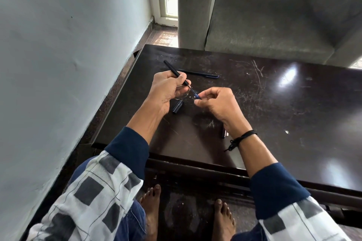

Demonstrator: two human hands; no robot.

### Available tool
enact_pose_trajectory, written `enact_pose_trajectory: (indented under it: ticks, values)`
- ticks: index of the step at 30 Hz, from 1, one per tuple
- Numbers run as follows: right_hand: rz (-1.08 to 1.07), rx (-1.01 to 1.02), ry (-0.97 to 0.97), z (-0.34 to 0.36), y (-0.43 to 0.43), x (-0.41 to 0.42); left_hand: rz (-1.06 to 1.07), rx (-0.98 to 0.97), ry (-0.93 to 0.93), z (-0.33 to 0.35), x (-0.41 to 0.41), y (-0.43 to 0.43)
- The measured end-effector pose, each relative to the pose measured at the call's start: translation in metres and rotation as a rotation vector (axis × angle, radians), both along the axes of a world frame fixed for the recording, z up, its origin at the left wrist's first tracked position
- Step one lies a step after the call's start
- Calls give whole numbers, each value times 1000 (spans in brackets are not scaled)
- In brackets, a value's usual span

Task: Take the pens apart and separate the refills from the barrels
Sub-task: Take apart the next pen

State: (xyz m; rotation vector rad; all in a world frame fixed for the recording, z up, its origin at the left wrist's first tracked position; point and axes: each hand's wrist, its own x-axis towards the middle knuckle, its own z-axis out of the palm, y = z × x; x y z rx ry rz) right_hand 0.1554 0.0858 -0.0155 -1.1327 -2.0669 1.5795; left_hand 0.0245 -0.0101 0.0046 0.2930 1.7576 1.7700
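Note:
My left hand grips a black pen barrel that slants up to the left above the dark table. A thin refill sticks out of the barrel's lower end. My right hand pinches the refill's blue tip end between thumb and fingers. A black pen cap lies on the table below my hands. A second whole dark pen lies flat behind them. Another dark pen part shows partly under my right wrist.
The scratched table's left edge runs close to a pale wall. A grey sofa stands behind the table's far edge. My bare feet are on the floor under the near edge.

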Motion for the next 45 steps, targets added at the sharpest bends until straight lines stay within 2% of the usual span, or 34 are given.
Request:
enact_pose_trajectory:
  ticks: [3,6,16,18,22,24,29,34,45]
  values:
    - [56,257,-259,-1,12,7,41,22,-11,3,-5,-2]
    - [78,374,-426,-1,16,14,93,53,-28,6,-10,-5]
    - [129,525,-535,-8,2,9,71,73,-103,-1,-6,-1]
    - [96,498,-475,-2,5,10,66,73,-106,-2,-4,0]
    - [47,188,-48,11,9,9,72,88,-129,-1,-3,1]
    - [23,111,72,11,7,6,68,86,-147,-1,-1,2]
    - [-17,98,103,7,5,2,46,85,-179,-2,-1,2]
    - [103,-113,126,21,13,14,85,112,-205,1,-11,-2]
    - [316,-480,392,42,35,40,102,169,-338,1,-13,-3]
